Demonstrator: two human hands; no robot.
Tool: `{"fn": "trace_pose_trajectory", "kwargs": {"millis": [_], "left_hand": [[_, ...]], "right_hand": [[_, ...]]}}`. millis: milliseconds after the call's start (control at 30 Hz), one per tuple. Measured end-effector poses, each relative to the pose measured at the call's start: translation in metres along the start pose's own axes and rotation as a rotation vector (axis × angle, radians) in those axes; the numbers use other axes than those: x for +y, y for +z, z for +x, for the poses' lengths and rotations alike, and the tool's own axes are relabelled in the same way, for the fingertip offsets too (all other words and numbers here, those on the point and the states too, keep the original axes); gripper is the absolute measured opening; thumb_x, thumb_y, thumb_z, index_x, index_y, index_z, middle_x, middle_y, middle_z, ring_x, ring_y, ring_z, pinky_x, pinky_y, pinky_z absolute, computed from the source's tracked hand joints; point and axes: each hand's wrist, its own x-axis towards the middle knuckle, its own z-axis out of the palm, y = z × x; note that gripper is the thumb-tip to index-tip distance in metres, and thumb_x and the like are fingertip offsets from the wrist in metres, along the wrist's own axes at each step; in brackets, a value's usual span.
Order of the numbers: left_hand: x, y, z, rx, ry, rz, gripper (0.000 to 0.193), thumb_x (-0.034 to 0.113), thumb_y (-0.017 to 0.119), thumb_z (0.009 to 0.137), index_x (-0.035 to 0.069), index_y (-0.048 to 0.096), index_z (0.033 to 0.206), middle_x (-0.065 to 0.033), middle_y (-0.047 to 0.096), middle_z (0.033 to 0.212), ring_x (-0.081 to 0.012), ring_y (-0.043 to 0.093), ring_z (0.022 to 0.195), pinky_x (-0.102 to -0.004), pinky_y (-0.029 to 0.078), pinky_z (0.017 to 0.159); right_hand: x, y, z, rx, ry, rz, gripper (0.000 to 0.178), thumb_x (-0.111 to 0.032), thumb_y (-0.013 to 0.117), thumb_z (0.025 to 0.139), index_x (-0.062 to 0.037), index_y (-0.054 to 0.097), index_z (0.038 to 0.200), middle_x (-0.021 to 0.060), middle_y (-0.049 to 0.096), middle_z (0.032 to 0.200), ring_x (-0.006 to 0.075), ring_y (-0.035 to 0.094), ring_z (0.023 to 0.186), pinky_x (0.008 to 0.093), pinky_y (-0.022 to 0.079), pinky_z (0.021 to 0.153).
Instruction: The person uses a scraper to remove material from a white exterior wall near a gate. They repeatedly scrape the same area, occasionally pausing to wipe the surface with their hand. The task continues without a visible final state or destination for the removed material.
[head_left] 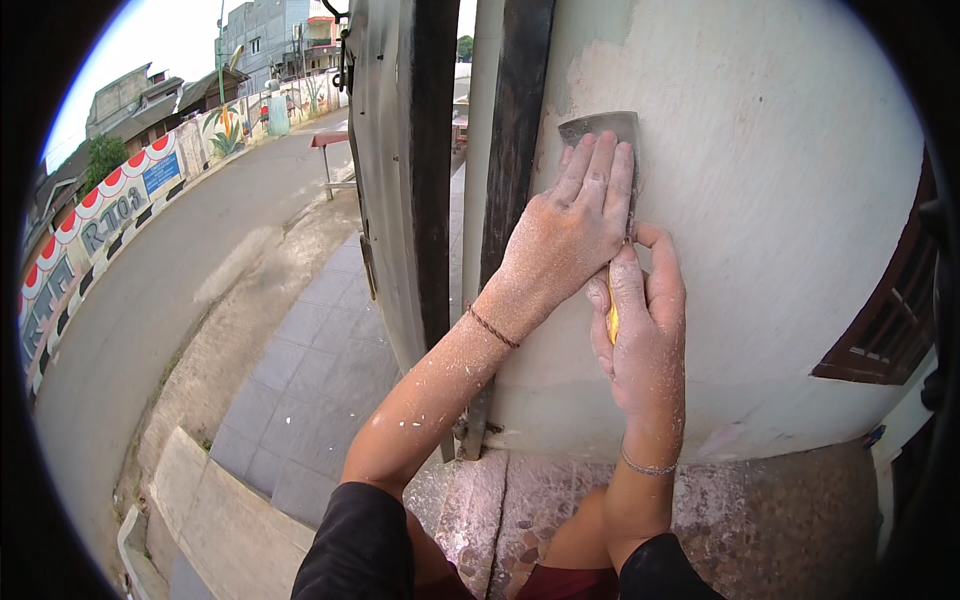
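A wide-bladed scraper (612,123) lies with its grey metal blade against the pale wall (760,200), close to a dark vertical frame post (515,130). My right hand (645,325) is closed around its yellow handle, most of which the fingers hide. From the left, my left hand (570,225) reaches across and lies over the blade, fingers stretched out and pressing on it. White dust coats both hands and forearms. Above the blade, the wall shows a rough patch where its surface differs in colour.
A metal door or gate panel (385,150) stands left of the post. At the right is a brown barred window frame (885,300). Below, the pebbled floor (730,510) is dusted white. Grey tiles (300,400), a road (190,270) and a painted wall (120,215) extend left.
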Motion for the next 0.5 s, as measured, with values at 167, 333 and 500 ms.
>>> {"fn": "trace_pose_trajectory", "kwargs": {"millis": [167,333,500], "left_hand": [[-0.005,0.002,0.003,0.023,0.008,0.057,0.060,0.016,0.062,0.087,-0.005,0.043,0.141,-0.0260,0.050,0.139,-0.0341,0.050,0.132,-0.0365,0.054,0.098],[-0.013,0.001,0.009,0.090,0.058,0.000,0.063,0.018,0.062,0.083,-0.010,0.045,0.137,-0.0284,0.052,0.135,-0.0372,0.051,0.129,-0.0391,0.050,0.103],[-0.008,-0.003,0.003,-0.017,-0.022,-0.047,0.062,0.014,0.062,0.085,-0.006,0.043,0.140,-0.0258,0.051,0.138,-0.0338,0.050,0.131,-0.0371,0.054,0.098]], "right_hand": [[-0.001,0.004,0.000,0.019,0.008,-0.029,0.025,-0.024,0.044,0.106,-0.0055,0.048,0.122,-0.0010,0.047,0.068,0.0007,0.032,0.040,0.0186,0.022,0.033],[0.001,0.010,0.005,0.045,-0.089,-0.086,0.024,-0.022,0.043,0.105,-0.0038,0.048,0.120,-0.0011,0.046,0.069,0.0021,0.034,0.046,0.0201,0.026,0.038],[0.001,0.011,0.002,0.044,-0.055,-0.052,0.024,-0.023,0.045,0.105,-0.0056,0.048,0.121,-0.0024,0.045,0.065,0.0018,0.034,0.041,0.0196,0.023,0.034]]}}
